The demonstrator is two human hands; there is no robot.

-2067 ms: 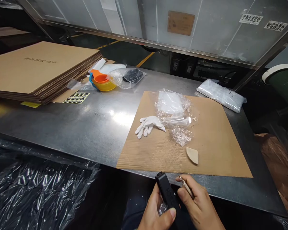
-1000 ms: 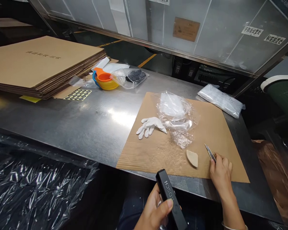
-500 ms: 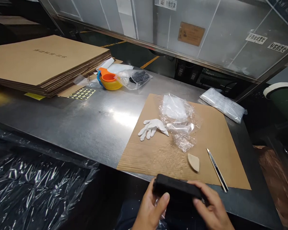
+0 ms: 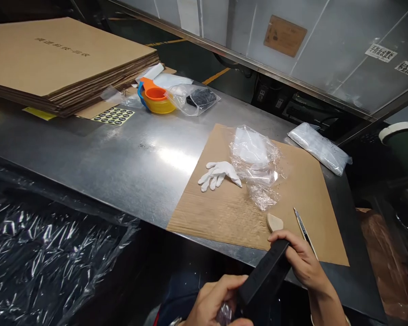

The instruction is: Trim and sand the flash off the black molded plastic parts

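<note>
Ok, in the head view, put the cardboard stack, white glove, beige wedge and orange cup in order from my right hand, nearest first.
1. Beige wedge, just beyond your right hand.
2. White glove, forward and left.
3. Orange cup, farther left and back.
4. Cardboard stack, far left.

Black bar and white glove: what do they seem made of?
The black bar looks like matte plastic, from its dull, crisp-edged faces, though coated metal is possible. The white glove seems soft matte fabric: it lies limp and creased.
</note>
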